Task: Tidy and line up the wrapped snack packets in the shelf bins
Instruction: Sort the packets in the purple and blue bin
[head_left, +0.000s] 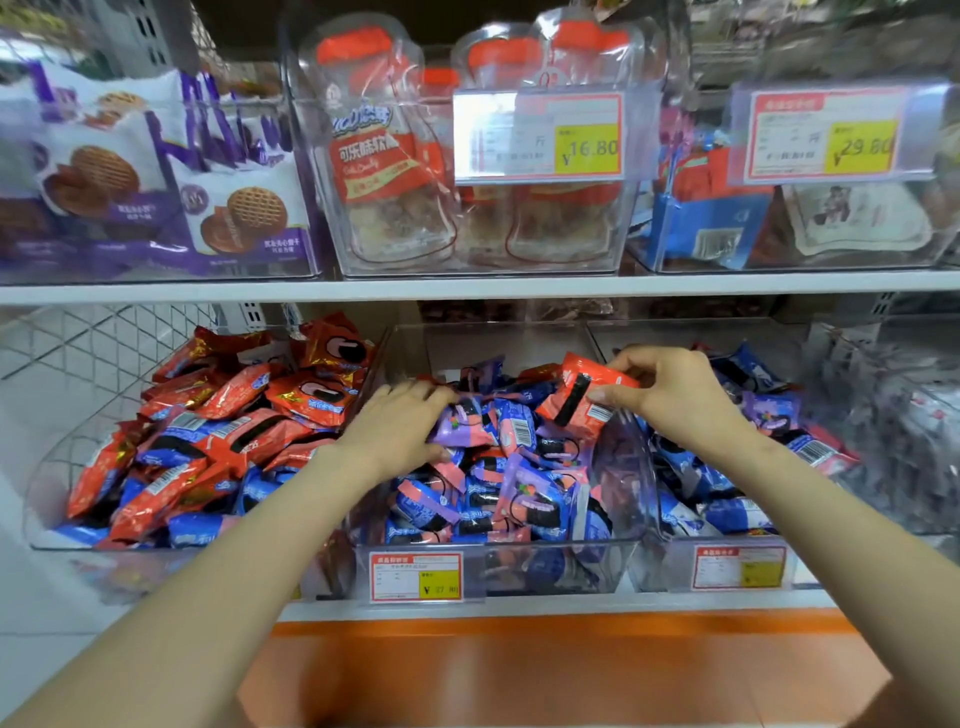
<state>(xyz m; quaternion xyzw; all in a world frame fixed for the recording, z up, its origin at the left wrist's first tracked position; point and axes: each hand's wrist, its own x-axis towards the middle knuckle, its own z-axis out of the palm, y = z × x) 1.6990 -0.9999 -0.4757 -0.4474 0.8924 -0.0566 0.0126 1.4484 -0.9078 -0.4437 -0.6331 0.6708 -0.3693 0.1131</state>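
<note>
On the lower shelf, in the clear middle bin (545, 569), a loose heap of blue, purple and pink packets (519, 483) is lying in no order. The left hand (400, 421) is resting palm-down on the left part of that heap, its fingers reaching forward among the wrappers and its thumb lying against a purple packet (467, 431); whether it is gripping anything I cannot tell. The right hand (670, 395) is hovering over the back right corner of the same bin and is pinching a red packet (576, 395) between thumb and curled fingers, holding it tilted just above the heap. The left bin (52, 467) beside it is holding a pile of red packets (218, 415) mixed with some blue ones, and the right bin (665, 571) is holding more blue and purple ones. A price tag (415, 577) is sitting on the front of the middle bin. On the shelf above, clear jars (384, 156) with orange lids are standing beside purple cookie bags (244, 218).
</note>
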